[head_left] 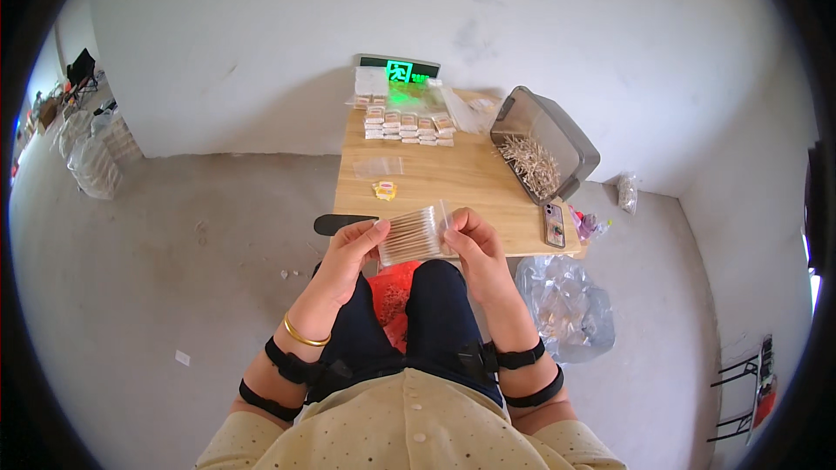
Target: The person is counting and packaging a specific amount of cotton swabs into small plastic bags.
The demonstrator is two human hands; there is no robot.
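Both my hands hold a small clear zip bag of cotton swabs (409, 238) above the near edge of the wooden table (470, 183). The swabs lie side by side in it, their white tips showing. My left hand (352, 249) pinches the left end between thumb and fingers. At the right end, by the bag's strip, my right hand (475, 245) is closed on the clear plastic. Beyond the hands lie a small pile of yellow-and-white labels (384, 191) and flat clear bags (380, 167). Filled swab packs (407, 125) are stacked farther back.
A grey bin (566, 117) is tipped on its side, loose cotton swabs (533, 165) inside. Near it lies a phone (554, 224). A lit green exit sign (416, 70) stands at the back. Below are a red bag (394, 300) and a large clear plastic bag (570, 318).
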